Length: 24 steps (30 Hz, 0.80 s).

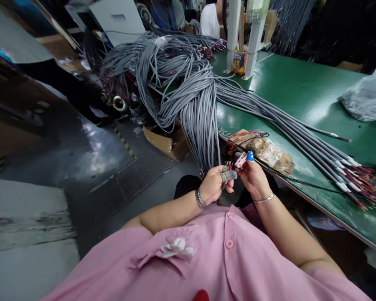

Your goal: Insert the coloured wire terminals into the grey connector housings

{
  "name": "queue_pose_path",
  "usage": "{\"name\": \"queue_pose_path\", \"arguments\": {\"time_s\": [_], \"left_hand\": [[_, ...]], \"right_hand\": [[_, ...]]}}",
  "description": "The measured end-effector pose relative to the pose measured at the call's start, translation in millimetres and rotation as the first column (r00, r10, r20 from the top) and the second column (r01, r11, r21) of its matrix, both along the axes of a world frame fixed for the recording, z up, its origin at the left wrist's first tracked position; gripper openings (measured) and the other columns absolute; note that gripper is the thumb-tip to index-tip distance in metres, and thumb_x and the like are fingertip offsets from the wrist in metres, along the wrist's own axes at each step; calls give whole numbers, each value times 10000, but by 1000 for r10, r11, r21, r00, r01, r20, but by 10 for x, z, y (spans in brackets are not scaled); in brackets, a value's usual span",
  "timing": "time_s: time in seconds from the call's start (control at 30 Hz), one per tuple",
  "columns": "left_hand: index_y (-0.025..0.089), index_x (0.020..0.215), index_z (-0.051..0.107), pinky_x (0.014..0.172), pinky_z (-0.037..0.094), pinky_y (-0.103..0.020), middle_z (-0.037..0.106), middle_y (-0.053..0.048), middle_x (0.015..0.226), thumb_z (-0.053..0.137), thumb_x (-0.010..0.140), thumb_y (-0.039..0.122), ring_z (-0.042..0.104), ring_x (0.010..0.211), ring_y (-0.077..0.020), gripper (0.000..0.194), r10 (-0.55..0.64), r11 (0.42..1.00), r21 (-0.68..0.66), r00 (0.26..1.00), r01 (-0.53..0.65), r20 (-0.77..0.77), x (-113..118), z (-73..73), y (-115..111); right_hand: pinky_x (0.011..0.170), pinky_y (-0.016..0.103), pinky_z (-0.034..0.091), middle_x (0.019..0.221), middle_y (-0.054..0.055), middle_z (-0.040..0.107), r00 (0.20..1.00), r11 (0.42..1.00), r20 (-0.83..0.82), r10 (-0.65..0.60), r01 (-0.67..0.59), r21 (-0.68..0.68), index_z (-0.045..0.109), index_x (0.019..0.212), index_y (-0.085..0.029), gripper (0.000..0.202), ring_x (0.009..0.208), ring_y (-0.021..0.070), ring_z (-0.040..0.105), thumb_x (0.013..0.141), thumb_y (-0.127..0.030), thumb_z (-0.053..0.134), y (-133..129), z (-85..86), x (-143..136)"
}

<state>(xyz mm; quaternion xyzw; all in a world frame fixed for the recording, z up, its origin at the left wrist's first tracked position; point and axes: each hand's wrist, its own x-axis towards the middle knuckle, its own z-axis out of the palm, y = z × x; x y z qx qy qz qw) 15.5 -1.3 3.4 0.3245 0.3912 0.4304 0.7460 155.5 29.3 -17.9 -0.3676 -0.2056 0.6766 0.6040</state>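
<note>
My left hand [217,182], with grey finger covers and a metal watch band, is closed around a cable end whose thin coloured wires [229,164] fan out above the fingers. Just to its right, my right hand [253,177] is closed with small pink and grey pieces [240,160] at its fingertips; what exactly they are is too small to tell. A blue cover [250,156] sits on one finger of that hand. Beyond both hands, at the bench edge, lies a taped wooden block [274,156] with red and black leads.
Grey cables [200,98] hang in a thick bundle over the green bench [301,83], and more stretch right to stripped ends [363,179]. An open cardboard box [166,142] is on the floor. A plastic bag [368,94] lies at right. A person [21,42] stands at upper left.
</note>
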Motion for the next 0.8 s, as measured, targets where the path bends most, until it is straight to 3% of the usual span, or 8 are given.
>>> {"name": "queue_pose_path", "arguments": {"time_s": [0.13, 0.4, 0.63, 0.8], "left_hand": [[152, 720, 547, 393, 439, -217, 592, 15, 502, 772, 646, 334, 503, 355, -95, 299, -6, 1000, -4, 1000, 6, -15, 17, -16, 15], [148, 720, 559, 398, 437, -220, 597, 16, 505, 727, 700, 331, 513, 355, -100, 249, 28, 998, 51, 1000, -28, -1, -44, -22, -62], [143, 737, 580, 413, 433, -221, 593, 19, 507, 701, 730, 318, 507, 366, -95, 213, 108, 990, 88, 994, -109, 15, -60, 17, -113], [147, 741, 571, 439, 468, -238, 593, 23, 512, 699, 722, 316, 502, 369, -92, 213, 150, 985, 73, 988, -153, 42, -32, 40, -70]], "right_hand": [[563, 236, 462, 653, -25, 610, 1000, 1000, -29, 9, -9, 18, 671, 755, -209, 332, 570, 102, 505, 736, -535, 732, -11, 1, -17], [574, 243, 492, 727, 2, 649, 985, 990, -105, 136, -139, -18, 655, 784, -208, 520, 593, 112, 540, 729, -722, 599, -71, -52, 54], [583, 226, 497, 737, -8, 660, 991, 993, -67, 119, -118, 14, 665, 802, -199, 333, 599, 99, 553, 770, -529, 692, -81, 34, 49], [566, 219, 494, 758, -9, 669, 994, 995, -46, 99, -97, 37, 670, 811, -195, 353, 591, 91, 546, 766, -544, 690, -85, 6, 32]]}}
